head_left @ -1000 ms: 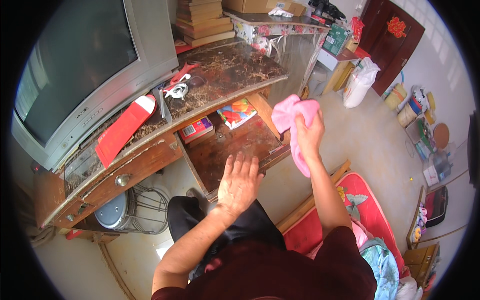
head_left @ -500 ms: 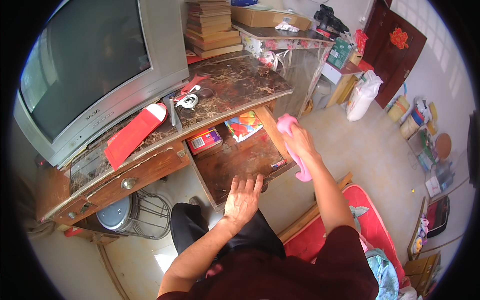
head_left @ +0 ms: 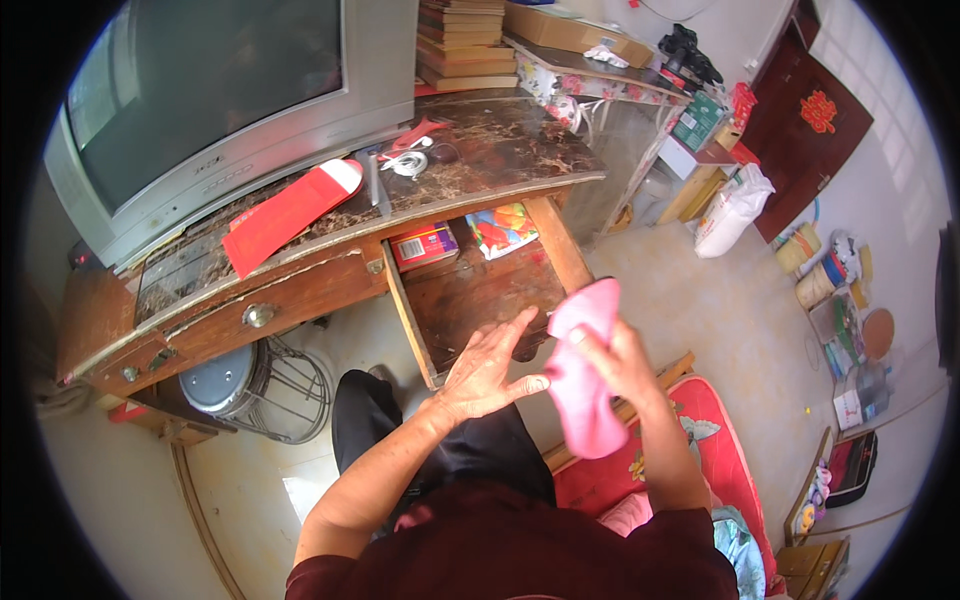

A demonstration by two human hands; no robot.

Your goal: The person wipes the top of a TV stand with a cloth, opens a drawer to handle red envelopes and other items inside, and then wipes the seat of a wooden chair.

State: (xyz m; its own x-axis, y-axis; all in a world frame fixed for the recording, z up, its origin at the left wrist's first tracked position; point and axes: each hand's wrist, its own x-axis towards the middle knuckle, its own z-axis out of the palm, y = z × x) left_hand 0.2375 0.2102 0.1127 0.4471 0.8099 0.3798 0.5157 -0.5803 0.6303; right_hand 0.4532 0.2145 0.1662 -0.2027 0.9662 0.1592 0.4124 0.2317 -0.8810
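My right hand (head_left: pixel 624 362) grips a soft pink cloth (head_left: pixel 590 425), which hangs spread out just beyond the drawer's right front corner. Beside it, my left hand (head_left: pixel 487 368) is open, fingers apart and thumb pointing at the cloth; whether the thumb touches it I cannot tell. Under the left fingers lies the front edge of a pulled-out wooden drawer (head_left: pixel 450 310), partly hidden by that hand. At the back of the drawer sit a red and purple box (head_left: pixel 423 246) and a colourful packet (head_left: pixel 502 230).
On the marbled desk top (head_left: pixel 500 150) lie a red envelope (head_left: pixel 290 218), white earphones (head_left: pixel 406 162) and red-handled scissors (head_left: pixel 420 132). A large television (head_left: pixel 250 130) and stacked books (head_left: pixel 465 45) stand behind. A round stool (head_left: pixel 225 380) is under the desk; a red cushioned seat (head_left: pixel 715 440) is at right.
My right hand has drawn the pink cloth nearer to me, and the cloth now hangs wider. My left hand's thumb has spread toward it. The view has shifted slightly.
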